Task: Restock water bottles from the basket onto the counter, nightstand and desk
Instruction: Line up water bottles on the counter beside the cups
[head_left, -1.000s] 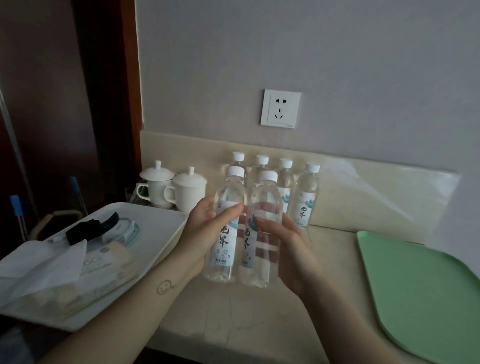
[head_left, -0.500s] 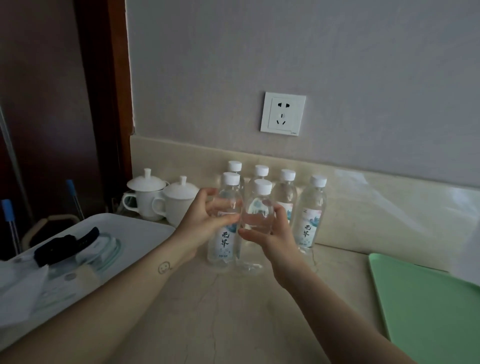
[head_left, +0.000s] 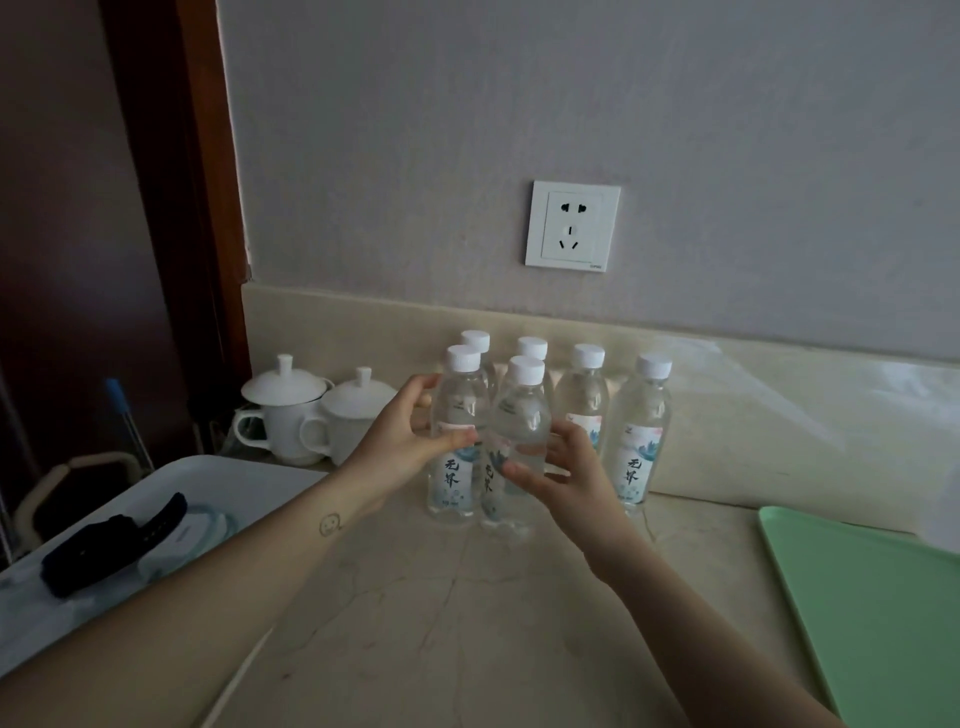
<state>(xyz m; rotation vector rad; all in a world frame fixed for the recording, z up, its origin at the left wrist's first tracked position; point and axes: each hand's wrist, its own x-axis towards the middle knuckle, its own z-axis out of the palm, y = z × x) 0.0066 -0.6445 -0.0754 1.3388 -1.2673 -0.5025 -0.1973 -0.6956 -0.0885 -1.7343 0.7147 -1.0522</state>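
A white tray (head_left: 171, 483) carrying a dark strap (head_left: 111, 540) lay at the far left, with two lidded white cups (head_left: 317, 410) behind it. On the beige worktop (head_left: 441, 613), the left hand (head_left: 400, 441) grasped the front-left bottle (head_left: 454, 441), which stood upright. Just beside it, the right hand (head_left: 566, 478) wrapped the front-right bottle (head_left: 517, 447). Four more bottles (head_left: 636, 431) stood behind by the backsplash, under a wall socket (head_left: 571, 226). A green tray (head_left: 883, 623) lay at the right.

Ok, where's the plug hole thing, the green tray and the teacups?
Socket (head_left: 572, 226): head view, middle of its white plate.
Green tray (head_left: 878, 618): head view, bare top surface.
Teacups (head_left: 284, 415): head view, left cup's body.
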